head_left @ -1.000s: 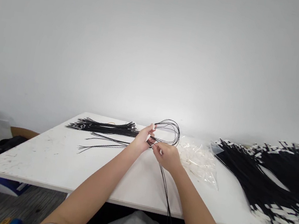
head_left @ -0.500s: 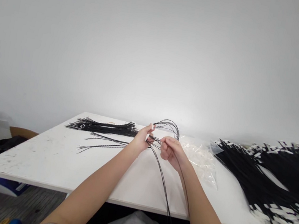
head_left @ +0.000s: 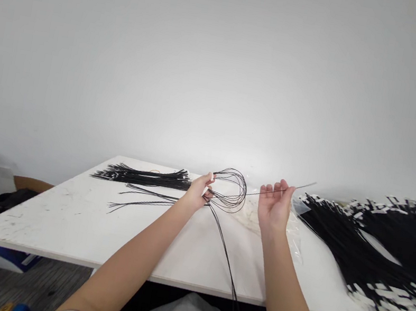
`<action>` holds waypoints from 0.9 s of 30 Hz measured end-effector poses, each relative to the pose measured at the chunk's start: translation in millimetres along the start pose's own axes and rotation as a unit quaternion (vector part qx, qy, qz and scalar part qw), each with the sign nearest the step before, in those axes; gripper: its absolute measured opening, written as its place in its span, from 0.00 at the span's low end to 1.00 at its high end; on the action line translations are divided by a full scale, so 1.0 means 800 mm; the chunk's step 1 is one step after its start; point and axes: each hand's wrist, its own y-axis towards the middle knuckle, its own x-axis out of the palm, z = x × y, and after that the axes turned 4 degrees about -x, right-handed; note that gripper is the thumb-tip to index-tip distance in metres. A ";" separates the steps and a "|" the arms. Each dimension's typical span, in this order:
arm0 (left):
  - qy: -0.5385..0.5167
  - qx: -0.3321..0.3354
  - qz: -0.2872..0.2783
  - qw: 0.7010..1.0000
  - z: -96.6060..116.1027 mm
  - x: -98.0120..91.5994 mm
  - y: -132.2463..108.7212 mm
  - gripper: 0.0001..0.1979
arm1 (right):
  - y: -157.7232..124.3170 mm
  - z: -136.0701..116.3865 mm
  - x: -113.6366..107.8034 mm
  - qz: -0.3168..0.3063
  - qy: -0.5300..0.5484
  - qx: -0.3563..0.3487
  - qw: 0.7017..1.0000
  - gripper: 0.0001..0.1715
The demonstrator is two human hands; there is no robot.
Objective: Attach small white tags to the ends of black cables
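Note:
Above the middle of the table, my left hand (head_left: 200, 190) is closed around a looped bundle of thin black wires (head_left: 243, 189). A small white piece shows at its fingertips; I cannot make out what it is. Loose wire tails drop from that hand over the table's front edge. Farther right, my right hand (head_left: 275, 202) is turned palm up and pinches a single black wire (head_left: 255, 193), stretched out from the loop, its end sticking up past the thumb. Beyond my left hand lies a bundle of short black wires (head_left: 144, 175), with a few loose wires (head_left: 143, 201) in front.
Behind my right hand is a clear plastic bag (head_left: 293, 240) on the white table (head_left: 70, 228). Large piles of black cables with white ends (head_left: 356, 251) cover the right side. An open cardboard box (head_left: 31, 184) with black contents stands on the floor at left.
My right hand has moved right and turned palm up, drawing one wire out from the loop. That wire no longer hangs along my right forearm. My left hand has stayed in place.

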 end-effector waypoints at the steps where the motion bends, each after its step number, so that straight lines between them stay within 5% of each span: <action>1: 0.005 0.005 -0.002 1.000 0.000 0.000 0.000 0.14 | 0.002 -0.003 -0.001 -0.002 0.002 -0.004 1.000 0.18; 5: 0.031 0.024 -0.010 0.999 -0.001 0.001 -0.002 0.14 | -0.004 -0.008 -0.001 -0.061 -0.056 0.041 0.996 0.20; 9: 0.062 0.033 -0.027 0.997 0.000 0.005 -0.007 0.14 | -0.020 0.009 0.001 -0.162 -0.212 0.087 0.960 0.18; 17: 0.084 0.035 -0.098 0.991 0.001 0.009 -0.017 0.16 | -0.043 0.029 0.004 -0.241 -0.443 -0.156 0.849 0.08; 27: 0.077 0.026 -0.145 0.986 0.001 0.008 -0.017 0.18 | -0.041 0.027 0.002 -0.236 -0.461 -0.172 0.838 0.08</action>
